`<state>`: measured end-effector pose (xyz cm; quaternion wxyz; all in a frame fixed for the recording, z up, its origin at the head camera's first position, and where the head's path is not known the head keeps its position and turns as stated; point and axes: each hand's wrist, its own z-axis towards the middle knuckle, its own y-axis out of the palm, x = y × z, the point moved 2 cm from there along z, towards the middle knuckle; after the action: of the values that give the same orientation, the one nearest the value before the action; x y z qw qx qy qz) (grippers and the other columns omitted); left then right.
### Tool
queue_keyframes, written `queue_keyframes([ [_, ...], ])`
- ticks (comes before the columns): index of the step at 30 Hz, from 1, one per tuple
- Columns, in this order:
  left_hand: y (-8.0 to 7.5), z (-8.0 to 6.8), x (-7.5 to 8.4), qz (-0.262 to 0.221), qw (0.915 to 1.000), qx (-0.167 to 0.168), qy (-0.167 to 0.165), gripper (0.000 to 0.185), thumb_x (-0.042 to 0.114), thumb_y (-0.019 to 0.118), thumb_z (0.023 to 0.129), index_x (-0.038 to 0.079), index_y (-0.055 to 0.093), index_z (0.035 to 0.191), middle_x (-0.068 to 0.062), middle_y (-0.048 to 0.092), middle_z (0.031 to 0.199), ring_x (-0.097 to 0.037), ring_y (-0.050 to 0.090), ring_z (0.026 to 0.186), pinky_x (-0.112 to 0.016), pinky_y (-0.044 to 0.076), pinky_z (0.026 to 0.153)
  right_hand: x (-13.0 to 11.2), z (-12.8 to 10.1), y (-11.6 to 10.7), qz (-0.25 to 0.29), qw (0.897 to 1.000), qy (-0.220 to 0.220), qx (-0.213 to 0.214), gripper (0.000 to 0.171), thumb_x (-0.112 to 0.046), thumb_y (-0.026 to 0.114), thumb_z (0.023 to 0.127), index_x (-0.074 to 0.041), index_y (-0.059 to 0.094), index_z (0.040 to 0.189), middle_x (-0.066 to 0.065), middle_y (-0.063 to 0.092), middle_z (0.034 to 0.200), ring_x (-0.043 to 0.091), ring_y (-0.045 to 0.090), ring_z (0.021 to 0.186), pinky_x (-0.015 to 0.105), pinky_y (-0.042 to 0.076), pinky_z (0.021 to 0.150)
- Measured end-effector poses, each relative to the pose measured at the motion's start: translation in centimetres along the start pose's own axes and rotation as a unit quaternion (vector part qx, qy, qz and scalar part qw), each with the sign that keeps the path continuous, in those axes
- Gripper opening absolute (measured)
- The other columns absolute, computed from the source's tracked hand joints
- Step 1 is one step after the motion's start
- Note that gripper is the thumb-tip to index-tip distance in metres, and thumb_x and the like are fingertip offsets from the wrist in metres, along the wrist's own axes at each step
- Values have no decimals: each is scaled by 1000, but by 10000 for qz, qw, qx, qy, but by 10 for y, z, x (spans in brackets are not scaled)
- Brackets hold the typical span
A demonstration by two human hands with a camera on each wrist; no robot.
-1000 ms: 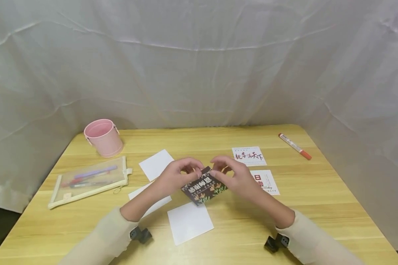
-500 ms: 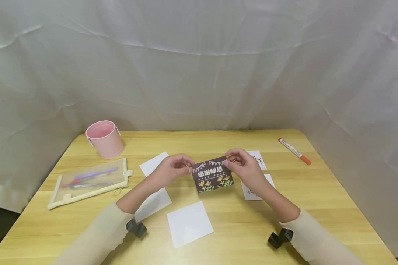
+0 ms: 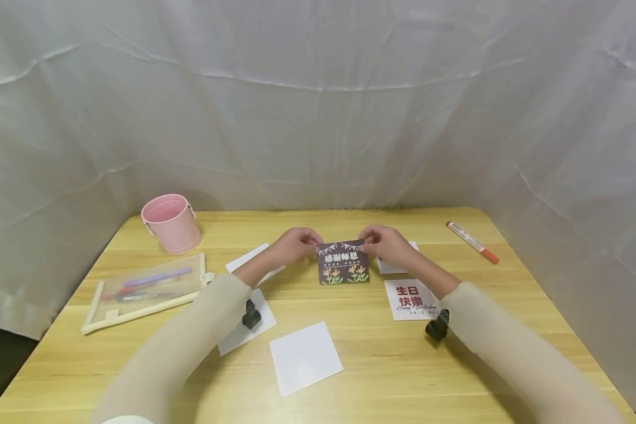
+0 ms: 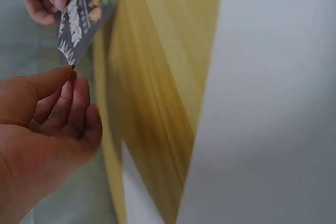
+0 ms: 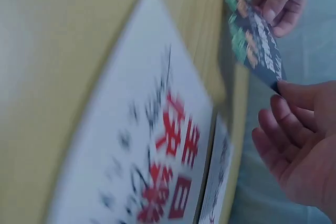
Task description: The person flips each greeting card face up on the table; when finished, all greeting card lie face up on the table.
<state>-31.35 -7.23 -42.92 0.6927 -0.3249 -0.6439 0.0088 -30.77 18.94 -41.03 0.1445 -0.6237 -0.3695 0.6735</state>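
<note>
My left hand and right hand pinched the dark greeting card's top corners, each grip thumb-to-finger, above the desk.

Your right hand covers most of the white card behind it; its print cannot be read. Your left forearm hides part of a blank card. Small script under the red characters on the birthday card is too small to read. Pens inside the mesh pouch are indistinct. The right wrist view is motion-blurred.
</note>
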Motion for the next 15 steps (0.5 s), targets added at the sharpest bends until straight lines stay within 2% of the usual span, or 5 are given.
queue_keyframes([
  [3,2,15,-6,508,9987,12,2,18,2,62,95,1,69,111,-11,69,103,-23,64,97,-33,54,84,9,14,1,-438,9988,65,-192,20,-19,68,96,-12,66,114,7,64,100,22,60,87,32,53,73],
  [6,4,24,-6,894,9960,20,1,17,4,64,95,1,70,111,-12,70,107,-22,63,100,-33,52,90,16,23,1,-731,9969,123,-263,19,-20,68,97,-11,66,113,6,64,100,21,59,87,32,52,74],
  [15,13,33,1,1431,9896,-97,-82,15,5,66,93,3,71,107,-10,70,107,-22,63,100,-37,51,97,27,33,0,-1237,9912,373,-303,21,-20,73,92,-10,68,110,5,66,99,20,59,87,33,51,76],
])
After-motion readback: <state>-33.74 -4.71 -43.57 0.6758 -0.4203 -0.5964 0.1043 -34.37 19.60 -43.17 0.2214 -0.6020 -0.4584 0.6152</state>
